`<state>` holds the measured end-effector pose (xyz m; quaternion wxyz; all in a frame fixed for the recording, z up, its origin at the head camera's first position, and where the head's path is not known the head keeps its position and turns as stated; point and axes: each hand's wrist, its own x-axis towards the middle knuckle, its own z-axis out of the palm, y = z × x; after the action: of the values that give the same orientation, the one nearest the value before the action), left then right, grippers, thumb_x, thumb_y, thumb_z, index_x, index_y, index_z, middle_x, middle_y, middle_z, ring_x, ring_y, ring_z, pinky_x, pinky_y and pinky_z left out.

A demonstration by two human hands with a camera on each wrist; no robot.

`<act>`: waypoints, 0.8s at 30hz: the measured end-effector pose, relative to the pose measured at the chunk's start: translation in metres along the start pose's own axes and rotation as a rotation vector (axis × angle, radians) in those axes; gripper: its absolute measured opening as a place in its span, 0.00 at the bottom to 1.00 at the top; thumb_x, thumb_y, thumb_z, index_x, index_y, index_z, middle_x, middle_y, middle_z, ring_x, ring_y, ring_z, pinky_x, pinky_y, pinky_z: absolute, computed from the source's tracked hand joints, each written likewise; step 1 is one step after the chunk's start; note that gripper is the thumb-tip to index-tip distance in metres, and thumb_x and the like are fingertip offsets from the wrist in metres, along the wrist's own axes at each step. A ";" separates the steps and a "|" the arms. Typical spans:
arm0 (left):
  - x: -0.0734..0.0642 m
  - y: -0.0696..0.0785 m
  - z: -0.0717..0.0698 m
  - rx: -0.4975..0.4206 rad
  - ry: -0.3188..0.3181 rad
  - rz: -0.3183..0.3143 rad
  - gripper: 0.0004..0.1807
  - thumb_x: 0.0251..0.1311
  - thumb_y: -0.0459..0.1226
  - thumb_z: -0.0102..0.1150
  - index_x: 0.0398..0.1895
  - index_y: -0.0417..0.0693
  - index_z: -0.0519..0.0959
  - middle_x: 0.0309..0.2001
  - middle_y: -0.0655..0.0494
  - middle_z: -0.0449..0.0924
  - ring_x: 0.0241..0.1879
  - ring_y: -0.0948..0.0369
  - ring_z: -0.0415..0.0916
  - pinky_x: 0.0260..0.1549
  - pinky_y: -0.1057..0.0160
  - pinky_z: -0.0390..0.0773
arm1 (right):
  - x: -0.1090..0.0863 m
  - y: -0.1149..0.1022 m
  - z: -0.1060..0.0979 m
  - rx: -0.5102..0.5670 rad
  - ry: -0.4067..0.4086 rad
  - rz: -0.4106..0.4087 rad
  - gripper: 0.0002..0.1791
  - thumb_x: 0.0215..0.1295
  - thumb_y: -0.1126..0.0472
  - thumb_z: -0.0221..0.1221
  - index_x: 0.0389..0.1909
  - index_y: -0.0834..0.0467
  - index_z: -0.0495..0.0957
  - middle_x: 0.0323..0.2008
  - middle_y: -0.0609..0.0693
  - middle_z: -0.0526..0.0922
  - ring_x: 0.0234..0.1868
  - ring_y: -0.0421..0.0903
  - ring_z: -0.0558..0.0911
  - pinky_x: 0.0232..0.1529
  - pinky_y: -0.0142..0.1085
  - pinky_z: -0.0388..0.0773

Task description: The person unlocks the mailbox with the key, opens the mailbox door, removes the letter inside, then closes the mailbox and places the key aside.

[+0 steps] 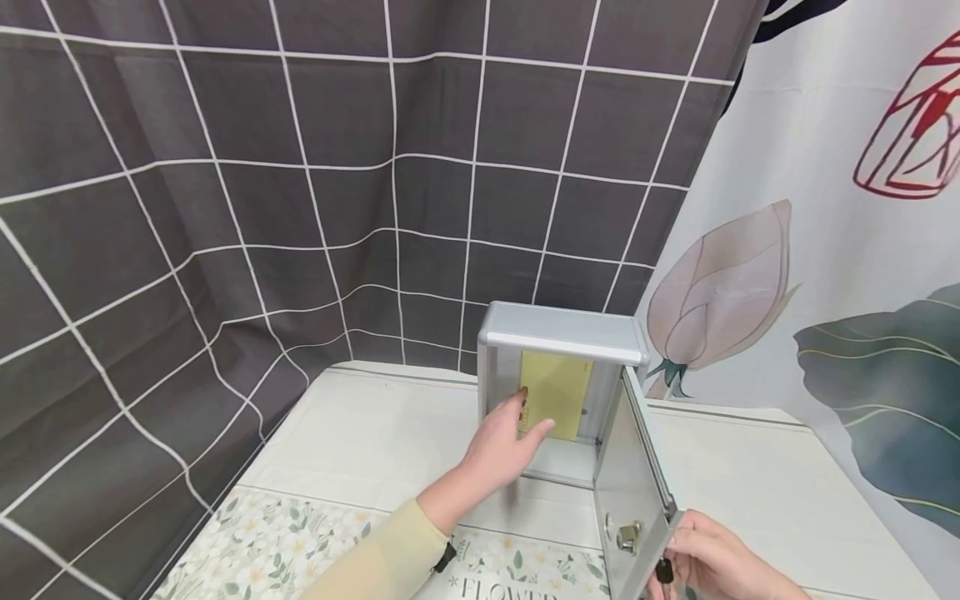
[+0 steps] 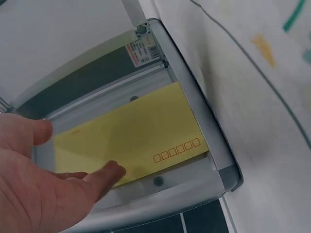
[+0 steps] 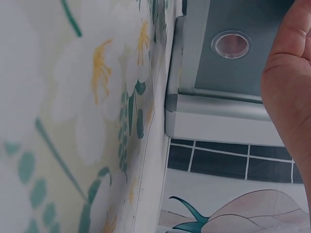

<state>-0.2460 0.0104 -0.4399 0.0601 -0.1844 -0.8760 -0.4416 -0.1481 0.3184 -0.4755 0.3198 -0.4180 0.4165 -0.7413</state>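
Observation:
A grey metal letter box [image 1: 566, 327] stands on the table with its door [image 1: 637, 467] swung open toward me. Inside, a yellow envelope [image 1: 558, 387] leans upright against the back wall; red squares show along one end in the left wrist view. My left hand [image 1: 498, 442] reaches into the opening, thumb and fingers spread, in front of the envelope [image 2: 131, 131]. Whether a fingertip touches the paper I cannot tell. At the door's free edge, my right hand [image 1: 712, 554] grips the door beside a black-headed key [image 1: 663, 571]. The right wrist view shows only part of that hand [image 3: 291, 73].
A lock [image 1: 628, 536] projects from the door's inner face. Floral cloth [image 1: 285, 537] covers the front of the white table [image 1: 397, 417]. Behind hang a dark grid-patterned curtain [image 1: 427, 200] and a white one [image 1: 810, 242] with a lotus print.

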 end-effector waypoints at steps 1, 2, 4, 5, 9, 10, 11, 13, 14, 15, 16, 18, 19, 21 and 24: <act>0.002 0.000 0.001 0.011 0.006 -0.008 0.42 0.82 0.53 0.62 0.84 0.33 0.65 0.77 0.36 0.74 0.75 0.40 0.74 0.74 0.40 0.76 | 0.000 0.000 0.000 -0.007 -0.001 -0.001 0.32 0.88 0.73 0.25 0.55 0.80 0.81 0.52 0.53 0.94 0.51 0.40 0.91 0.53 0.34 0.89; 0.003 0.000 0.002 0.013 0.013 -0.014 0.42 0.82 0.53 0.62 0.84 0.32 0.64 0.78 0.36 0.73 0.75 0.40 0.74 0.75 0.40 0.75 | 0.000 0.000 0.000 -0.004 -0.005 -0.002 0.32 0.89 0.72 0.25 0.56 0.80 0.81 0.53 0.53 0.94 0.51 0.40 0.91 0.54 0.34 0.89; 0.006 0.000 0.004 0.015 0.025 -0.028 0.44 0.81 0.53 0.63 0.84 0.31 0.63 0.79 0.35 0.72 0.76 0.39 0.72 0.76 0.39 0.74 | 0.001 0.000 -0.001 0.000 -0.009 -0.003 0.32 0.89 0.72 0.25 0.57 0.79 0.81 0.53 0.53 0.94 0.51 0.40 0.91 0.54 0.33 0.89; 0.007 0.000 0.005 0.014 0.031 -0.035 0.44 0.81 0.53 0.63 0.84 0.31 0.63 0.79 0.34 0.71 0.76 0.38 0.72 0.76 0.39 0.73 | 0.001 0.001 -0.001 -0.014 -0.014 -0.017 0.32 0.88 0.73 0.24 0.57 0.80 0.81 0.53 0.53 0.94 0.52 0.40 0.91 0.54 0.33 0.89; 0.013 0.000 0.009 -0.010 0.061 -0.046 0.44 0.79 0.52 0.65 0.84 0.33 0.64 0.76 0.34 0.74 0.74 0.38 0.75 0.74 0.37 0.76 | 0.001 0.001 -0.001 0.006 -0.009 -0.011 0.33 0.88 0.72 0.24 0.58 0.79 0.82 0.54 0.52 0.93 0.52 0.41 0.91 0.55 0.33 0.89; 0.014 0.000 0.010 -0.011 0.069 -0.045 0.43 0.79 0.52 0.66 0.84 0.34 0.65 0.75 0.35 0.75 0.73 0.38 0.76 0.73 0.37 0.77 | 0.001 0.001 -0.001 0.006 -0.010 -0.013 0.33 0.88 0.72 0.24 0.57 0.79 0.82 0.54 0.52 0.94 0.52 0.41 0.91 0.55 0.33 0.89; 0.016 0.000 0.011 -0.016 0.076 -0.043 0.42 0.78 0.51 0.67 0.84 0.36 0.66 0.74 0.35 0.77 0.72 0.39 0.77 0.72 0.37 0.78 | 0.001 0.001 -0.001 -0.009 -0.010 -0.019 0.33 0.88 0.73 0.24 0.57 0.79 0.82 0.53 0.52 0.94 0.52 0.41 0.91 0.54 0.34 0.89; 0.018 0.001 0.012 -0.018 0.095 -0.035 0.41 0.77 0.51 0.68 0.83 0.37 0.67 0.71 0.36 0.78 0.70 0.39 0.79 0.70 0.37 0.79 | 0.001 0.001 -0.001 -0.014 -0.014 -0.023 0.33 0.88 0.73 0.24 0.57 0.79 0.81 0.53 0.53 0.94 0.52 0.41 0.91 0.54 0.34 0.90; 0.019 0.001 0.013 -0.014 0.103 -0.036 0.41 0.77 0.51 0.69 0.82 0.36 0.67 0.71 0.35 0.78 0.69 0.39 0.78 0.70 0.36 0.80 | 0.001 0.001 -0.002 -0.019 -0.015 -0.024 0.33 0.88 0.73 0.24 0.57 0.79 0.81 0.53 0.53 0.94 0.52 0.41 0.91 0.54 0.35 0.90; 0.019 0.001 0.013 -0.011 0.107 -0.044 0.43 0.77 0.51 0.69 0.82 0.35 0.66 0.71 0.34 0.77 0.70 0.39 0.78 0.70 0.36 0.80 | 0.002 0.001 -0.002 -0.025 -0.018 -0.029 0.33 0.87 0.73 0.23 0.56 0.79 0.81 0.54 0.53 0.93 0.52 0.41 0.91 0.54 0.36 0.90; 0.020 0.001 0.014 -0.007 0.109 -0.052 0.44 0.76 0.51 0.69 0.83 0.34 0.65 0.72 0.33 0.76 0.70 0.38 0.77 0.70 0.36 0.79 | 0.002 0.001 -0.002 -0.034 -0.018 -0.032 0.33 0.87 0.74 0.23 0.56 0.79 0.81 0.53 0.54 0.94 0.52 0.41 0.91 0.53 0.36 0.91; 0.020 0.002 0.015 0.000 0.116 -0.067 0.47 0.76 0.51 0.70 0.83 0.30 0.63 0.72 0.30 0.74 0.70 0.37 0.77 0.70 0.37 0.79 | 0.002 0.000 -0.002 -0.041 -0.016 -0.029 0.33 0.86 0.74 0.23 0.55 0.80 0.81 0.53 0.55 0.94 0.51 0.41 0.92 0.53 0.37 0.91; 0.021 0.002 0.016 0.003 0.116 -0.078 0.48 0.76 0.52 0.70 0.83 0.28 0.62 0.72 0.30 0.73 0.70 0.37 0.76 0.71 0.37 0.79 | 0.002 0.000 -0.002 -0.046 -0.014 -0.030 0.33 0.85 0.75 0.23 0.55 0.80 0.81 0.52 0.56 0.94 0.51 0.41 0.92 0.52 0.38 0.92; 0.021 0.003 0.017 0.007 0.119 -0.088 0.49 0.75 0.52 0.70 0.82 0.26 0.61 0.71 0.28 0.73 0.69 0.36 0.77 0.70 0.37 0.79 | 0.001 0.000 -0.003 -0.057 -0.011 -0.029 0.33 0.85 0.75 0.23 0.53 0.80 0.81 0.51 0.57 0.94 0.50 0.41 0.92 0.51 0.39 0.92; 0.023 0.003 0.018 0.001 0.121 -0.101 0.48 0.75 0.52 0.70 0.81 0.25 0.63 0.68 0.30 0.75 0.67 0.37 0.78 0.69 0.38 0.81 | 0.001 -0.001 -0.003 -0.059 -0.006 -0.021 0.33 0.84 0.75 0.23 0.52 0.81 0.81 0.50 0.58 0.94 0.50 0.41 0.92 0.51 0.40 0.92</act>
<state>-0.2653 0.0331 -0.4424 0.0905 -0.1129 -0.8792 -0.4539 -0.1511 0.3191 -0.4756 0.3010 -0.4339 0.4327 -0.7307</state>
